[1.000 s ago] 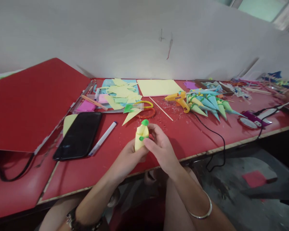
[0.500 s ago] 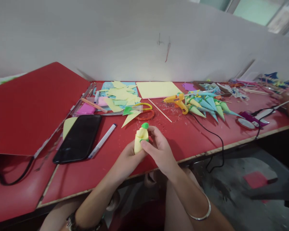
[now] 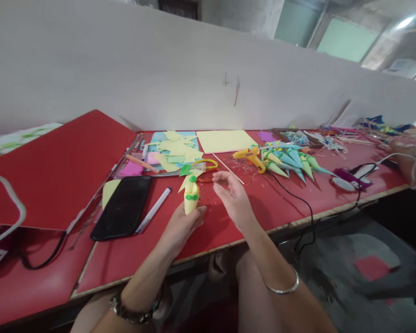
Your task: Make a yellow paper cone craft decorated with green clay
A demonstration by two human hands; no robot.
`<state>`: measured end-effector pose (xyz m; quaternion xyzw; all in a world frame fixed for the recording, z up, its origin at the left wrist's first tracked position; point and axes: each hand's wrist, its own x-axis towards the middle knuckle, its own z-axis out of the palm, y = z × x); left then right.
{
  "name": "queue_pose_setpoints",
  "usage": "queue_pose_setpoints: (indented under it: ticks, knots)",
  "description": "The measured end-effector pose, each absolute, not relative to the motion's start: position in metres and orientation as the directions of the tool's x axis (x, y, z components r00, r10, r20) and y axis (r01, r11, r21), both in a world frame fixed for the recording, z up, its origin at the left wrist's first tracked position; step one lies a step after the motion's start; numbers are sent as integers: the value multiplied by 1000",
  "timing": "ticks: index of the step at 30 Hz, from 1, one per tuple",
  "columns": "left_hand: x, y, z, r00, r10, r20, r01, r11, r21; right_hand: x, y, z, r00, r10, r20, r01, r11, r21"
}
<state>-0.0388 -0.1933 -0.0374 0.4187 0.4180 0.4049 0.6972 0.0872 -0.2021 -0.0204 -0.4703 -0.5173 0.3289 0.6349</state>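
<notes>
My left hand point(image 3: 184, 224) is wrapped round a small yellow paper cone point(image 3: 190, 203) with green leaf-like pieces on its front and a green tip on top. The cone stands upright above the red table. To the right, my right hand point(image 3: 233, 199) is raised with its fingers apart and nothing in them. Just beyond the hands lie scissors with yellow and red handles point(image 3: 210, 163), partly covered by a green piece and a yellow paper scrap. A yellow glue gun point(image 3: 251, 157) rests behind my right hand, beside a thin stick point(image 3: 229, 169).
A black phone point(image 3: 123, 208) and a capped pen point(image 3: 154, 210) lie at left. Yellow paper scraps point(image 3: 176, 145) and a yellow sheet point(image 3: 225, 140) are by the wall. Several finished cones point(image 3: 294, 159) lie right, near a trailing black cord point(image 3: 308, 203). Another person's hand point(image 3: 404, 152) shows far right.
My right hand has let go of the yellow cone and moved away to the right, opening. My left hand keeps the cone, now shifted slightly left. The view has tilted up a little.
</notes>
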Motion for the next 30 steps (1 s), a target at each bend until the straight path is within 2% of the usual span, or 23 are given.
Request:
queue_pose_setpoints:
  ticks: [3, 5, 6, 7, 11, 14, 16, 18, 22, 24, 28, 29, 30]
  knots:
    - [-39, -191, -39, 299, 932, -203, -209, 271, 940, 95, -180, -15, 106, 893, 436, 391, 366, -845]
    - [-39, -190, -40, 282, 942, -180, -190, 239, 952, 98, -161, -13, 0, 909, 416, 646, 318, -695]
    - [-39, -190, -40, 272, 948, -168, -179, 221, 959, 99, -152, -12, -48, 921, 386, 770, 280, -574]
    - [-39, -190, -40, 261, 953, -156, -168, 204, 964, 98, -143, -12, -61, 928, 367, 807, 262, -530]
    - [-45, -187, -40, 171, 981, -93, -80, 108, 991, 91, -116, -14, -84, 946, 314, 880, 218, -423]
    - [-51, -183, -42, 74, 993, 92, 160, -103, 982, 82, -107, -19, -84, 955, 286, 912, 189, -364]
    - [-55, -181, -44, 96, 975, 199, 306, -219, 926, 78, -103, -22, -72, 958, 278, 924, 169, -344]
    - [-57, -179, -48, 132, 966, 222, 364, -256, 895, 77, -101, -23, -55, 956, 288, 927, 156, -340]
    - [-59, -178, -54, 124, 978, 167, 444, -206, 872, 87, -106, -12, 10, 928, 372, 915, 142, -377]
    - [-58, -177, -56, 126, 973, 195, 487, -232, 842, 95, -113, -1, 56, 901, 431, 900, 142, -412]
    - [-54, -179, -55, 113, 913, 392, 528, -390, 755, 110, -139, 17, 122, 826, 550, 852, 197, -484]
    - [-53, -180, -53, 112, 887, 447, 502, -439, 745, 112, -147, 19, 122, 804, 582, 829, 240, -505]
    - [-53, -182, -50, 112, 861, 497, 453, -489, 745, 112, -157, 20, 122, 760, 639, 751, 350, -560]
